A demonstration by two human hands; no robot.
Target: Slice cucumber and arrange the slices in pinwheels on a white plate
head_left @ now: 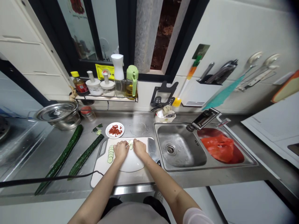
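Note:
My left hand and my right hand rest side by side on a white cutting board. Both have their fingers curled down over a small heap of cucumber slices between them. A row of more cucumber slices lies just left of my left hand. A white plate sits on the board under my wrists. A knife lies flat along the board's right edge, beside my right hand.
Two long cucumbers lie on the steel counter to the left, a black cable crossing them. A small dish of chopped red chilli stands behind the board. A lidded pot is far left. The sink and a red bag are on the right.

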